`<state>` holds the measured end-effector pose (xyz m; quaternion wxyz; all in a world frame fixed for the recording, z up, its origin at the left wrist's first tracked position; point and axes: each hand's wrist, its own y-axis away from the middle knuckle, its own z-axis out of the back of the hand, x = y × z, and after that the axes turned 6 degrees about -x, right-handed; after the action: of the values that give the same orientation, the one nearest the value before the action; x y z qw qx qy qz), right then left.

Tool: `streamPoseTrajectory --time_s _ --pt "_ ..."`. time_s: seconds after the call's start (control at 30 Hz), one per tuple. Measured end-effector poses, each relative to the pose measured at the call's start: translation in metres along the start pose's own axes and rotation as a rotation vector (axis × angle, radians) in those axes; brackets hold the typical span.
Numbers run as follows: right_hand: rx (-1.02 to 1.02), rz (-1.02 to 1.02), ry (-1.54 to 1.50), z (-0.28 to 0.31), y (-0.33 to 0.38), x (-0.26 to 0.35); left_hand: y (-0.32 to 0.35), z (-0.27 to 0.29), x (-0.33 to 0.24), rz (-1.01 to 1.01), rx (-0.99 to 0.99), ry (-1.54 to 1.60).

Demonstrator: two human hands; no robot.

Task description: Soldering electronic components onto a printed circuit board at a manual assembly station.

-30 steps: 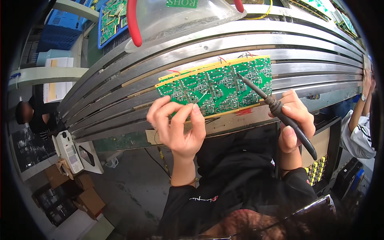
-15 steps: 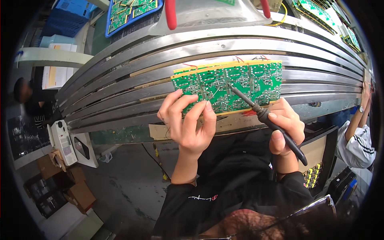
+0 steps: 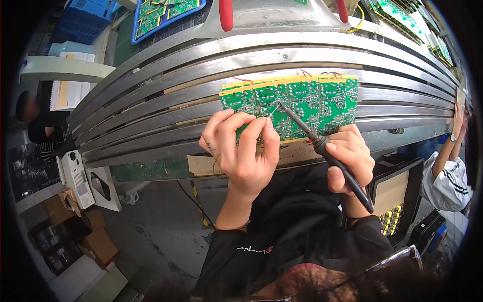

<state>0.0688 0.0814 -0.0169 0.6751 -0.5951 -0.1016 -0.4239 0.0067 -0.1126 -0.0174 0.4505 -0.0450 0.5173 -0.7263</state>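
Observation:
In my right hand [image 3: 350, 161] is a black-handled soldering iron [image 3: 301, 122], its tip pointing up and left onto a green circuit board panel [image 3: 338, 103]. My left hand [image 3: 245, 143] pinches a thin silvery wire, likely solder [image 3: 274, 110], between thumb and forefinger. The wire's far end meets the iron's tip on the board, left of the panel's middle. Rows of bright solder joints cover the panel, which has yellowish edge strips. Along its far edge, short red and dark wires stick out. My left fingers hide its near left corner.
The panel rests on long metal rails [image 3: 201, 91]. Beyond them are a blue tray [image 3: 169, 21] of small boards, a clear plastic container [image 3: 282, 20] with red handles, and stacked green boards [image 3: 397, 17]. Other people sit at far left and right. A pale boxy device [image 3: 78, 178] stands lower left.
The iron's tip has shifted left and slightly up along the board. My left hand has moved a little right with the wire. The board appears slightly further right in view.

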Motion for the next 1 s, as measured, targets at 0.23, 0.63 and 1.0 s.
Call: streamPoseTrajectory --time_s 0.23,0.63,1.0 --pt "-0.011 -0.007 0.012 0.002 0.006 0.004 0.007 0.013 -0.004 0.231 -0.123 0.142" --pt "-0.305 0.215 0.825 0.091 -0.115 -0.109 0.015 0.027 -0.002 0.212 -0.048 0.042" --pt "-0.555 -0.094 0.131 0.068 -0.041 -0.034 0.001 -0.001 -0.001 0.005 -0.059 0.086"
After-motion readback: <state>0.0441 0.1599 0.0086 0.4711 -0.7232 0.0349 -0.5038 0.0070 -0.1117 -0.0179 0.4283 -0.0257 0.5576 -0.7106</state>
